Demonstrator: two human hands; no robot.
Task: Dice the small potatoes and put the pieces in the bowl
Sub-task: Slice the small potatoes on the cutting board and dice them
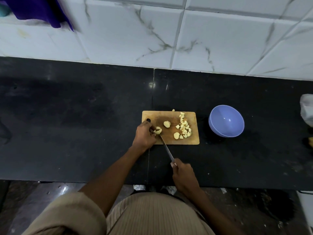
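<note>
A wooden cutting board (169, 140) lies on the black counter. My left hand (144, 134) holds a partly cut potato (157, 130) at the board's left edge. My right hand (183, 173) grips the handle of a knife (166, 148), whose tip touches the held potato. A potato half (167, 124) sits mid-board and another (176, 135) lies lower right. Several diced pieces (184, 127) are heaped on the board's right side, and one piece (173, 110) lies just past the far edge. A blue bowl (226, 120), with nothing in it, stands right of the board.
The black counter (76, 116) meets a white marbled tile wall (169, 39) behind. A purple cloth (39, 11) hangs at top left. A white plastic bag (307, 111) sits at the right edge. The counter's front edge runs just below my right hand.
</note>
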